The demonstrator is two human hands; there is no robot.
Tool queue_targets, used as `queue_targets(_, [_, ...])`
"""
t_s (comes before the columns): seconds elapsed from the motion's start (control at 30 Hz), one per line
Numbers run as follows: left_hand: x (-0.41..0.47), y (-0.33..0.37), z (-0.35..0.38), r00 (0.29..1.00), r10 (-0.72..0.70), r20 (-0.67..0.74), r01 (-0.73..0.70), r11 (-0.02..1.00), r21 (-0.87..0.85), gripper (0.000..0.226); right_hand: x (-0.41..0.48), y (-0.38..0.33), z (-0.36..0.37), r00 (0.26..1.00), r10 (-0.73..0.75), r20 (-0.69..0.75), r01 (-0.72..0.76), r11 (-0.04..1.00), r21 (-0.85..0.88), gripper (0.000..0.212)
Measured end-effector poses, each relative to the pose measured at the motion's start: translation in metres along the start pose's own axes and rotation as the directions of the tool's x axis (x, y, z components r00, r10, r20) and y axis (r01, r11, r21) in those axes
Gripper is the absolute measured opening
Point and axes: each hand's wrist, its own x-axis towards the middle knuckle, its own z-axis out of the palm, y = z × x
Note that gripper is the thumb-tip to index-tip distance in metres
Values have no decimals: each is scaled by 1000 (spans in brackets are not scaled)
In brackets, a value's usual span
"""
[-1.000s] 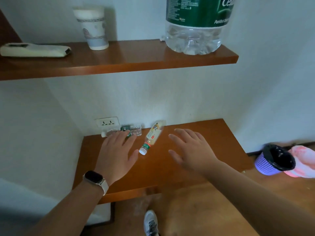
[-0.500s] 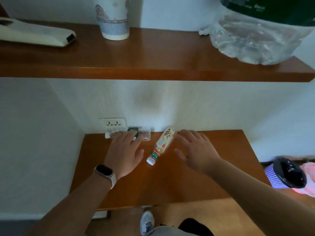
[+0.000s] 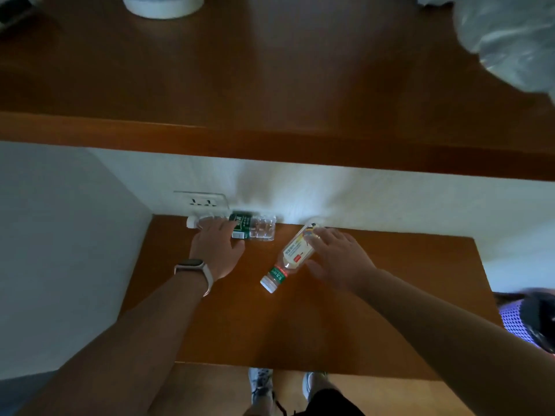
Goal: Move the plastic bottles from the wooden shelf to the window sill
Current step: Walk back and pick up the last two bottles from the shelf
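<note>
Left hand (image 3: 217, 250) lies flat on green-label bottle (image 3: 255, 228), right hand (image 3: 339, 256) spread over yellow-label bottle (image 3: 295, 252); neither closed yet. Both bottles lie sideways on wooden shelf (image 3: 330, 319). Close your grip round each body before lifting.

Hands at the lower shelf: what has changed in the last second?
Both hands reached forward toward the wall. The left hand now lies on the green-label bottle; the right hand touches the yellow-label bottle. Neither bottle looks gripped yet. Both bottles lie where they were on the lower shelf, unlifted.
</note>
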Motion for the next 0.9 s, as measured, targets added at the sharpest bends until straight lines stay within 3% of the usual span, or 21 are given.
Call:
queue_targets(0.1, [13, -1, 11, 998, -53, 40, 53, 999, -9, 54, 17, 6, 11, 999, -25, 26, 24, 999, 28, 61])
queue_targets(0.33, [42, -18, 26, 997, 51, 58, -59, 987, 147, 59, 43, 12, 28, 989, -134, 60, 137, 990, -37, 68])
queue_targets(0.5, [43, -24, 31, 998, 47, 44, -52, 992, 115, 63, 54, 13, 45, 975, -199, 102, 209, 972, -108, 73])
queue_targets(0.67, [44, -32, 29, 998, 49, 41, -54, 988, 142, 61, 48, 14, 53, 984, -128, 123, 142, 984, -111, 71])
queue_targets(0.9, [49, -44, 22, 982, 94, 163, -119, 981, 153, 70, 29, 11, 64, 993, 1, 122, -4, 1000, 25, 77])
